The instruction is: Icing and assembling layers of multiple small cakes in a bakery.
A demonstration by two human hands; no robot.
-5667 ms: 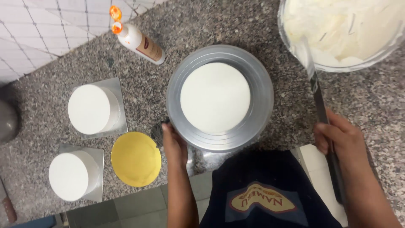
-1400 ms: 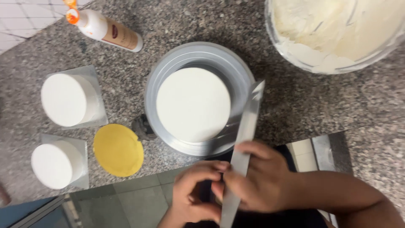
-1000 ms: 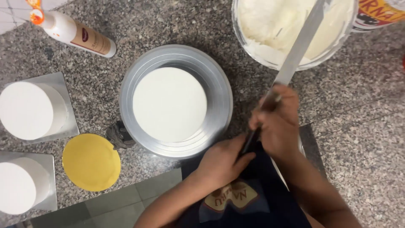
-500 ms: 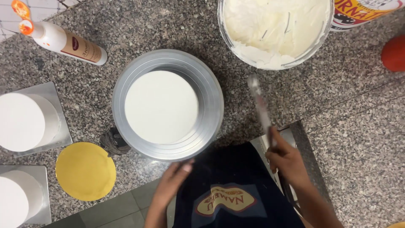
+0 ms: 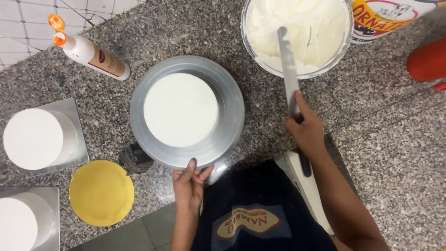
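A white iced cake sits in the middle of a round grey metal turntable. My left hand rests at the turntable's near rim, fingertips touching its edge. My right hand grips a long metal spatula, whose blade reaches up into a large clear bowl of white cream at the back.
Two more white cakes stand on square silver boards at the left. A yellow round board lies by the counter's front edge. A white bottle with an orange cap lies at the back left. A red object is at the right.
My right hand has carried the spatula from the counter up to the cream bowl, blade tip now in the cream. My left hand has come to the turntable's rim.
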